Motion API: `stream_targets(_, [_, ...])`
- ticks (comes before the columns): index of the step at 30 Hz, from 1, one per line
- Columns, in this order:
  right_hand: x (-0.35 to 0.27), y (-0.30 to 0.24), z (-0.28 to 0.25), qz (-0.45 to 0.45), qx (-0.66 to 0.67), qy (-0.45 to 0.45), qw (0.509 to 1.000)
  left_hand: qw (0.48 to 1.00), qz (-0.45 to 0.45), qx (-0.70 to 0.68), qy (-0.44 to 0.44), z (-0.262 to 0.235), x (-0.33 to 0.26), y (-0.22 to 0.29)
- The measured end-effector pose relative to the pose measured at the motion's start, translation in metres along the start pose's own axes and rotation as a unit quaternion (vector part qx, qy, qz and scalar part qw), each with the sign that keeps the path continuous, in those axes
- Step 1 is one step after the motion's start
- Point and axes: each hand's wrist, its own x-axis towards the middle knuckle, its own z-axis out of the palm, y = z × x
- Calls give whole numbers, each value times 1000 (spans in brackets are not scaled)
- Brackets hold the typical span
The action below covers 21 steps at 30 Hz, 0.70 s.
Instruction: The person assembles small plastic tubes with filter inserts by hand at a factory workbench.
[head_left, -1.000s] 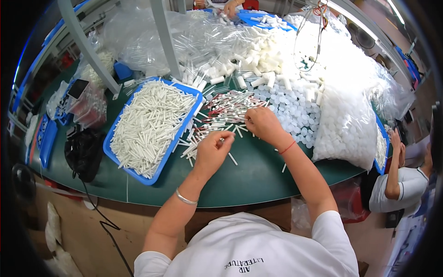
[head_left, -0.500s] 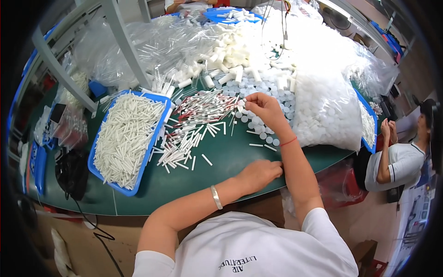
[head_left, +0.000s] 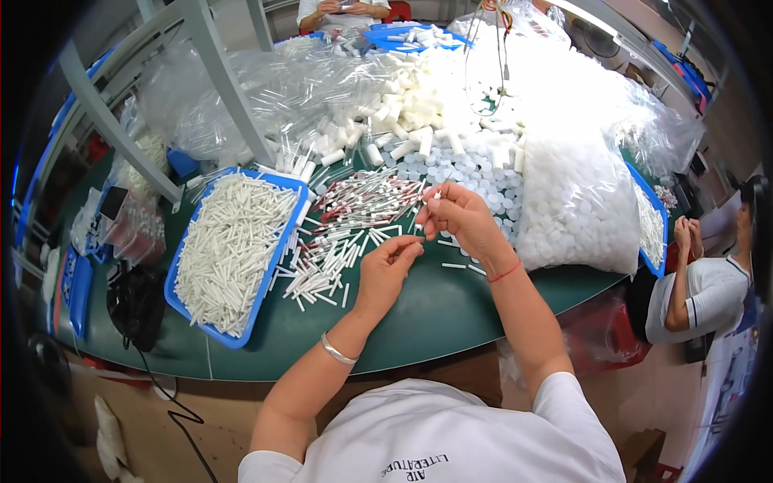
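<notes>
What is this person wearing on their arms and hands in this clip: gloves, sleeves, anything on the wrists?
No gloves: both hands are bare. The left hand has a thin silver bangle on its wrist. The right hand has a thin red string band round its wrist. The forearms are uncovered; a white short-sleeved shirt with dark lettering ends above the elbows.

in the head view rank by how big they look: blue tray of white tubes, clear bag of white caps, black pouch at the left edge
1. clear bag of white caps, though the blue tray looks close to it
2. blue tray of white tubes
3. black pouch, plainly smallest
</notes>
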Motion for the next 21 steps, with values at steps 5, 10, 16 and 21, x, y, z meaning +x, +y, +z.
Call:
stream_targets(5, [1,15,7,-10,11,-30,999,998,-14,-40,39,-6,1,-3])
stream_targets(10, [5,20,5,-9,-1,-32,999,997,-22,-67,31,-7,1,0])
stream_targets(16, [3,23,7,-12,-76,-39,996,997,-23,-56,50,-7,2,0])
stream_targets(21, [1,24,11,-4,-133,-47,990,998,-16,-18,52,-9,4,4])
